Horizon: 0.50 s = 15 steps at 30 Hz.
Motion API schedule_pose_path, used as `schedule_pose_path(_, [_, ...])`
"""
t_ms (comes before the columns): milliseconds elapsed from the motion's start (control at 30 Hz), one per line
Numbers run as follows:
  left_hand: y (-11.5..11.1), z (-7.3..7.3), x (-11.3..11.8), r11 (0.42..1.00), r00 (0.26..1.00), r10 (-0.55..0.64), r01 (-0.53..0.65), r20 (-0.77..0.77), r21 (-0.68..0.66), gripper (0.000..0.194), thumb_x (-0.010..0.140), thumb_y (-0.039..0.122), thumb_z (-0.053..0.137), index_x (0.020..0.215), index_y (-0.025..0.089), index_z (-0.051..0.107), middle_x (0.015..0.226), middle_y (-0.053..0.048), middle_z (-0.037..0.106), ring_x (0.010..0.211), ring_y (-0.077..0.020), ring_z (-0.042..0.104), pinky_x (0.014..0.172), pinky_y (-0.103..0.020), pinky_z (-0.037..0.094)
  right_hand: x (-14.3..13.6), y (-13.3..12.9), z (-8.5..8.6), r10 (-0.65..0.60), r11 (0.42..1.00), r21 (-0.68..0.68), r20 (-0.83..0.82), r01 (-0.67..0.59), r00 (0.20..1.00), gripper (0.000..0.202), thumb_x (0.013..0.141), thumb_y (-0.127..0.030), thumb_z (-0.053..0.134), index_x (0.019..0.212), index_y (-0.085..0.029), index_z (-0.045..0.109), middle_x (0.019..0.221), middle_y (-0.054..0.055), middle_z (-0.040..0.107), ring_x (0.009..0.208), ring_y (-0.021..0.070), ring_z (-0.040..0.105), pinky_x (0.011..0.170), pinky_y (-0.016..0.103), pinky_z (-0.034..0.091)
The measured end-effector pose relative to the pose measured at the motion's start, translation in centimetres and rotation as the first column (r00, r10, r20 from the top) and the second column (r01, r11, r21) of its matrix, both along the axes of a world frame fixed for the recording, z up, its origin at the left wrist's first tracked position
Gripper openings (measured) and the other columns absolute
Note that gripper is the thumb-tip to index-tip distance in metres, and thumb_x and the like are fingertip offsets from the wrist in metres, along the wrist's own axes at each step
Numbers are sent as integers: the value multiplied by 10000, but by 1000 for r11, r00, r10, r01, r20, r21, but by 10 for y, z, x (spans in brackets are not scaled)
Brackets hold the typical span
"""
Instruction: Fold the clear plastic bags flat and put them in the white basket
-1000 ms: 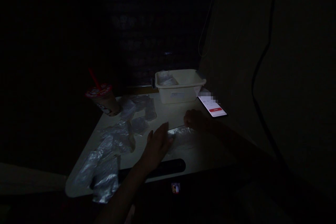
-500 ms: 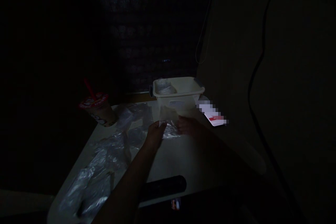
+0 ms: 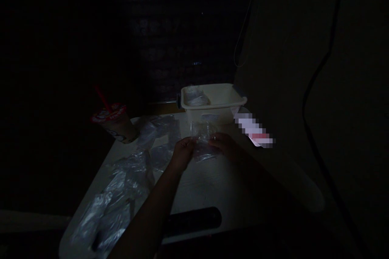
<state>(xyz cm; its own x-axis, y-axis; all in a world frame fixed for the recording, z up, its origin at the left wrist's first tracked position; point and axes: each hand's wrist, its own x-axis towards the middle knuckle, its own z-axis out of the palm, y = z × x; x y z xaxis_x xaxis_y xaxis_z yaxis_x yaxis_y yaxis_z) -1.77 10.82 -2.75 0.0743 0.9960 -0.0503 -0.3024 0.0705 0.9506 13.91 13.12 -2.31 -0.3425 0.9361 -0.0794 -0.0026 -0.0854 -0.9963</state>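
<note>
Head view: my L hand (image 3: 182, 153) and R hand (image 3: 225, 145) pinch bag (image 3: 203, 131) at opp. sides, prob. to hold it flat, in front of tub (image 3: 225, 115); other bags (image 3: 133, 170) lie front-left of tub, within easy reach.

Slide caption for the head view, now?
Dim light: left hand and right hand hold a clear plastic bag above a pale table, before a pale bin.

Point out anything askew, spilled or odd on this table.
The clear plastic bags on the left of the table look untidy, rumpled and overlapping. No spill shows around the lidded cup, though the dim light could hide one.
</note>
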Motion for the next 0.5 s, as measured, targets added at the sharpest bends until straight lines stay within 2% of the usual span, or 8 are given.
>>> schedule_pose_path(167, [0, 1, -1, 1000, 1000, 15, -14, -10, 14, 131, 572, 275, 584, 621, 153, 584, 470, 52, 518, 406, -56, 441, 446, -178, 338, -2, -5, 6, -4, 998, -65, -119, -3, 993, 148, 541, -276, 578, 593, -164, 495, 483, -62, 419, 433, 56, 393, 412, 191, 286])
schedule_pose_path(300, [2, -2, -4, 999, 998, 30, -28, -50, 35, 121, 543, 232, 541, 608, 151, 603, 491, 22, 555, 430, -87, 480, 447, -202, 355, -3, -7, 12, -31, 995, -100, -75, 23, 997, 155, 512, -252, 557, 640, -165, 551, 529, -36, 494, 473, 83, 458, 434, 207, 343])
schedule_pose_path(400, [3, -4, -5, 997, 993, 52, -46, -110, 57, 110, 519, 195, 508, 547, 140, 599, 497, -10, 577, 457, -122, 514, 469, -236, 384, -2, -5, 11, -62, 993, -104, -16, 60, 998, 112, 514, -226, 533, 604, -167, 568, 551, -22, 535, 515, 99, 496, 467, 214, 371])
schedule_pose_path(500, [0, -2, -5, 988, 972, 134, -117, -192, 98, 122, 541, 187, 481, 549, 151, 598, 668, -44, 633, 610, -163, 570, 571, -272, 426, 3, 2, 9, -61, 995, -76, 36, 63, 998, 109, 520, -197, 506, 592, -173, 585, 519, -15, 550, 501, 111, 502, 476, 229, 383])
